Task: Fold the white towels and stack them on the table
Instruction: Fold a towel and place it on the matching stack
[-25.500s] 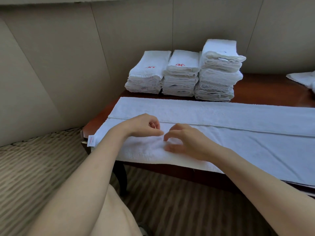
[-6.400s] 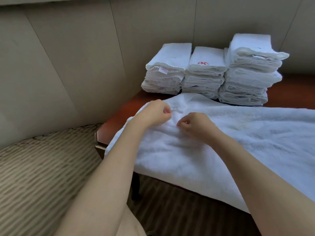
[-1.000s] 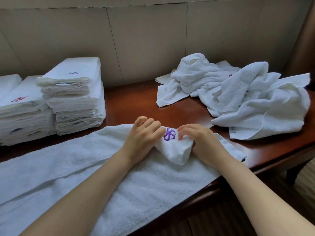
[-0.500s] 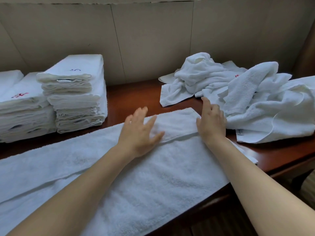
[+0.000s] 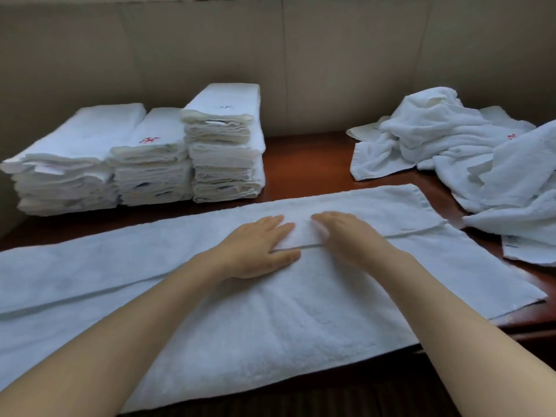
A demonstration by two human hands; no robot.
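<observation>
Left hand: your left hand (image 5: 258, 246) lies flat on the long white towel (image 5: 270, 311), fingers straight and close together, pointing toward 1 o'clock; it grips nothing.
Right hand: your right hand (image 5: 346, 233) rests palm down on the same towel just beside the left one, fingers relaxed and slightly bent, pointing toward 10 o'clock; it holds nothing either.
Towel under your hands: it stretches across the table from 9 o'clock to 3 o'clock, its far long edge folded toward you so that a folded hem line (image 5: 415, 233) runs along its length. Your two hands sit over that line near the middle, and the near long edge hangs over the table's front.
Folded stacks: three piles stand side by side at 10 to 11 o'clock behind the towel. The left stack (image 5: 69, 164) and the middle stack (image 5: 150, 164) are lower; the right stack (image 5: 224, 145) is the tallest. A red embroidered mark (image 5: 149, 140) shows on top of the middle one, a small dark mark on the tallest.
Unfolded heap: a crumpled pile of white towels (image 5: 469, 152) lies at 2 o'clock, its near end touching or almost touching the far right corner of your towel.
Table: dark red-brown wooden table (image 5: 304, 158), bare between the stacks and the heap.
Backdrop: a beige panelled wall (image 5: 270, 55) at 12 o'clock.
</observation>
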